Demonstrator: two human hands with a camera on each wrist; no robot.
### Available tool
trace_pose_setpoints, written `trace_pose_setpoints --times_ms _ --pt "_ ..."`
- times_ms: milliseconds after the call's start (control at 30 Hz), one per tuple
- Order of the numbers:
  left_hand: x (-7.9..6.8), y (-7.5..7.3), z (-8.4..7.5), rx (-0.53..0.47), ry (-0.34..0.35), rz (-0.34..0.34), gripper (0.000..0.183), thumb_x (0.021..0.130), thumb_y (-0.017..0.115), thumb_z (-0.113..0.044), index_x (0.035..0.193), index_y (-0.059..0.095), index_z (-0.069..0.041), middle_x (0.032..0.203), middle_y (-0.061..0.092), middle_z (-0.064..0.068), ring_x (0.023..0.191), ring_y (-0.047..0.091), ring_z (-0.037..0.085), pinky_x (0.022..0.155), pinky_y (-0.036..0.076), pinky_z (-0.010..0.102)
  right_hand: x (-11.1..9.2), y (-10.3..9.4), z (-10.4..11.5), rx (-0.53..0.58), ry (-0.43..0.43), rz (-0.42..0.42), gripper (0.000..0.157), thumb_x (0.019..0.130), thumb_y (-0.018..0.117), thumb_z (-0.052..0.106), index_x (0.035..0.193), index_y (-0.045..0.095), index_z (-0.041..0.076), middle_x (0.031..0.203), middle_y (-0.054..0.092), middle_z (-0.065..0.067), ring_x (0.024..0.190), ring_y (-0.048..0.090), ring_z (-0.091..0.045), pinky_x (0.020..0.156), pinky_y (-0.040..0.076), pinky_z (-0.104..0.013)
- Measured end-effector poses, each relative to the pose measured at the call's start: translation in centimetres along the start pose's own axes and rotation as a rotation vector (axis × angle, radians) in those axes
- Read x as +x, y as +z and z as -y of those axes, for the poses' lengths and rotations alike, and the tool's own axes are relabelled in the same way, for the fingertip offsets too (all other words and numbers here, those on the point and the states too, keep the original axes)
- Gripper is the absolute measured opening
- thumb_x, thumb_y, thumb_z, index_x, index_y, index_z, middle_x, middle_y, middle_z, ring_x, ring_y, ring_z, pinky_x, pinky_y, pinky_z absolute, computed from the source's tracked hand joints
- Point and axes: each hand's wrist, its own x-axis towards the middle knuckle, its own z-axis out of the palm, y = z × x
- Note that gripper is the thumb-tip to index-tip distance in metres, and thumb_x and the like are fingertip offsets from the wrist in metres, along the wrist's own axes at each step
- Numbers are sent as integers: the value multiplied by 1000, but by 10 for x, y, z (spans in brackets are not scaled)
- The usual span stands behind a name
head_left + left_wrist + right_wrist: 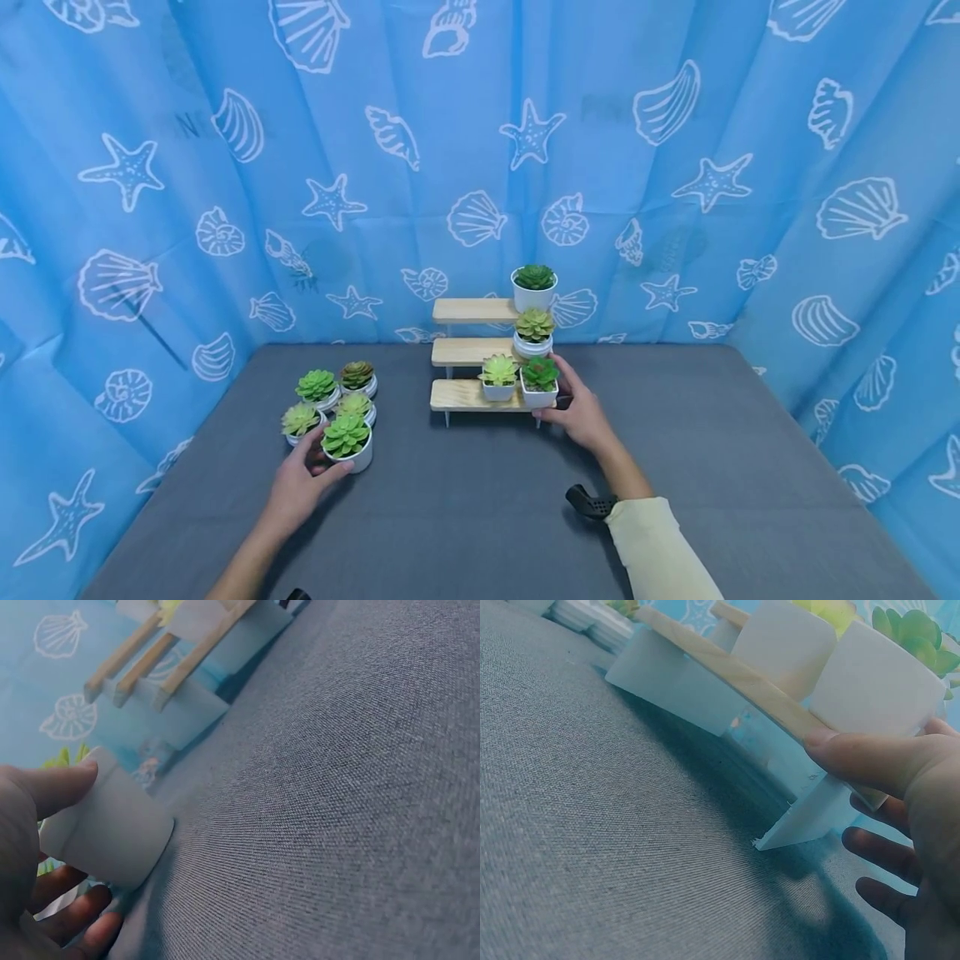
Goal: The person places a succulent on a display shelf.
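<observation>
The shelf boards (459, 352) are smooth wood, the table cover (465, 508) matt cloth.

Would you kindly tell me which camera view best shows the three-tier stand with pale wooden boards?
The head view: the three-tier stand with pale wooden boards shows all three levels there. The left wrist view shows it tilted and cropped at the top edge; the right wrist view, mainly the front board, close up.

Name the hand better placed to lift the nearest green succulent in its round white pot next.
Left, probably: the left hand curls round that pot, while the right hand is farther off, at a square white pot on the wooden stand.
</observation>
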Motion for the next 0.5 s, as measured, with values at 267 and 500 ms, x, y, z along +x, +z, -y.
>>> trace_pose_setpoints --times_ms 267,500 --pt "5 3 0 -49 -26 28 85 85 77 -31 150 31 -3 141 44 26 122 48 37 96 44 47 0 -1 -2 10 -11 8 97 78 83 14 155 25 24 131 57 -22 119 54 -37 97 39 -58" --pt "4 4 0 -67 -42 25 85 83 79 -29 150 31 -4 142 42 25 122 49 37 95 45 48 0 0 -1 14 -3 5 98 77 83 11 154 26 25 131 57 -21 118 55 -36 97 39 -57"
